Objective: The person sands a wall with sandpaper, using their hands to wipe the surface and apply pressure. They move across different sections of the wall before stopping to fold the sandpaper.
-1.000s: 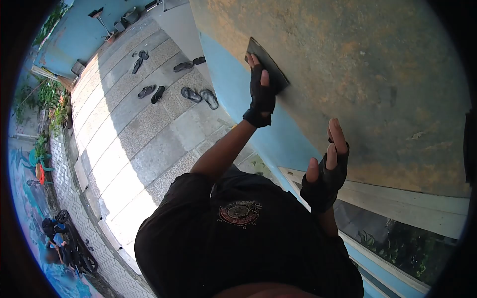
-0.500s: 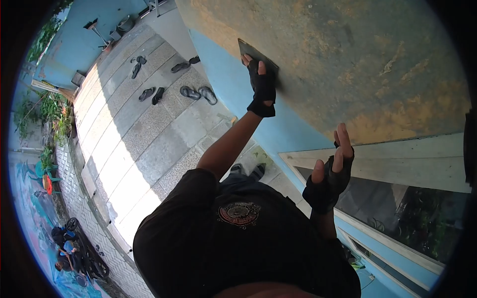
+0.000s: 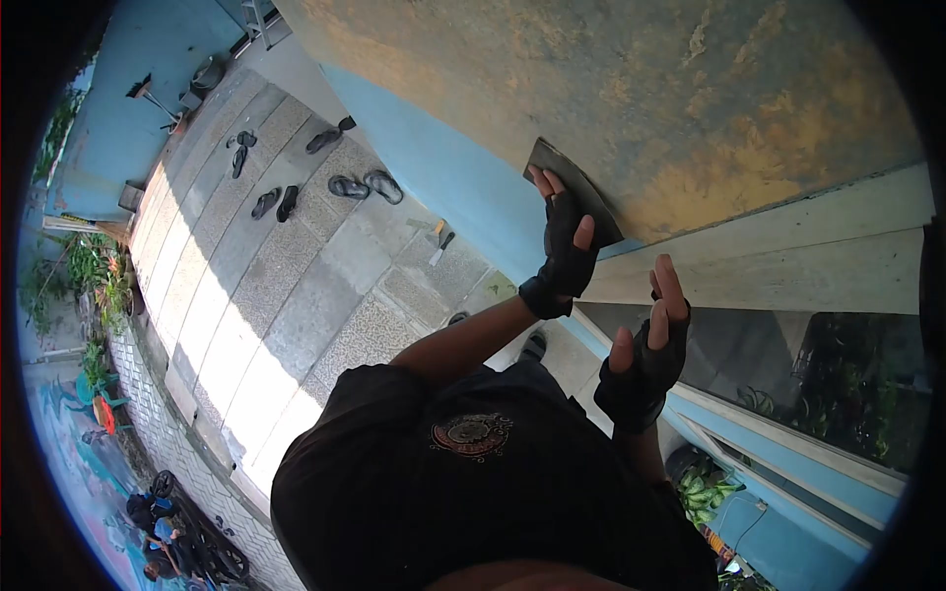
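My left hand [image 3: 565,254], in a black fingerless glove, presses a dark flat sheet [image 3: 579,195] against the rough yellow-brown wall [image 3: 641,89]. The sheet sits at the wall's lower edge, just above the pale window frame [image 3: 788,266]. My right hand [image 3: 645,355], also gloved, is raised with its fingers spread. It holds nothing and hovers close to the window frame, below and to the right of my left hand. My black shirt [image 3: 473,483] fills the bottom of the view.
Far below lies a tiled porch [image 3: 296,286] with several sandals [image 3: 350,187]. A blue band of wall [image 3: 434,167] runs under the yellow part. Window glass [image 3: 788,384] is at the right. People and a motorbike [image 3: 187,547] are at the lower left.
My left hand has slid the dark sheet along the wall to its lower edge by the window frame. My right hand has stayed open near the frame.
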The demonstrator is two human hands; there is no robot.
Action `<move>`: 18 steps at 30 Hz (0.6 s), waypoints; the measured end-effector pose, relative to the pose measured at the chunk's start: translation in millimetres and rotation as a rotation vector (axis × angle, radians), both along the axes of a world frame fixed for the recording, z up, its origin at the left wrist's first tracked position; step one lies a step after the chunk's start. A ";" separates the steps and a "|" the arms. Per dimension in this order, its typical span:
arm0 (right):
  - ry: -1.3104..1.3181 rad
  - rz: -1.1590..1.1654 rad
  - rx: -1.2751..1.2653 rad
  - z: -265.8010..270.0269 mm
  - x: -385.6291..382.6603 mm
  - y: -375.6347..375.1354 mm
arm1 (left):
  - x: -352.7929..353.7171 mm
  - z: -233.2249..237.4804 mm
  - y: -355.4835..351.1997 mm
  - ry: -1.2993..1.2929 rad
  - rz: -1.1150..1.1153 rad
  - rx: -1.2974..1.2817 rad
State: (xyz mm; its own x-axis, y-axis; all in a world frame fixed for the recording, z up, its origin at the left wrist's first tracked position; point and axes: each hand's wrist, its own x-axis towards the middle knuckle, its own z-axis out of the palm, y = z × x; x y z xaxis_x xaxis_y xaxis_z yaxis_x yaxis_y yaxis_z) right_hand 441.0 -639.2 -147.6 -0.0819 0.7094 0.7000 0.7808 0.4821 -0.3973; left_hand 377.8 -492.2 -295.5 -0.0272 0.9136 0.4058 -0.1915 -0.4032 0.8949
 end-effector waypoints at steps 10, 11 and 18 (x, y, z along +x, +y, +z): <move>-0.005 0.208 0.032 10.9 64.9 -16.0 | 42.4 9.6 -38.9 0.026 0.101 0.056; 0.006 0.216 0.030 10.0 71.3 -18.1 | 43.3 13.6 -46.5 0.014 0.062 0.076; -0.005 0.307 0.064 15.9 100.6 -37.3 | 53.0 16.1 -20.2 -0.064 0.279 -0.019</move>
State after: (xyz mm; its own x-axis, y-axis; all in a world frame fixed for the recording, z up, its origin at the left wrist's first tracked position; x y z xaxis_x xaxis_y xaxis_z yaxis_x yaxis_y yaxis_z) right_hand 541.6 -676.4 -131.7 -0.2886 0.6057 0.7415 0.5967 0.7194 -0.3555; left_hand 430.8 -512.4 -279.4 -0.3037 0.8744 0.3784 -0.1322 -0.4320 0.8922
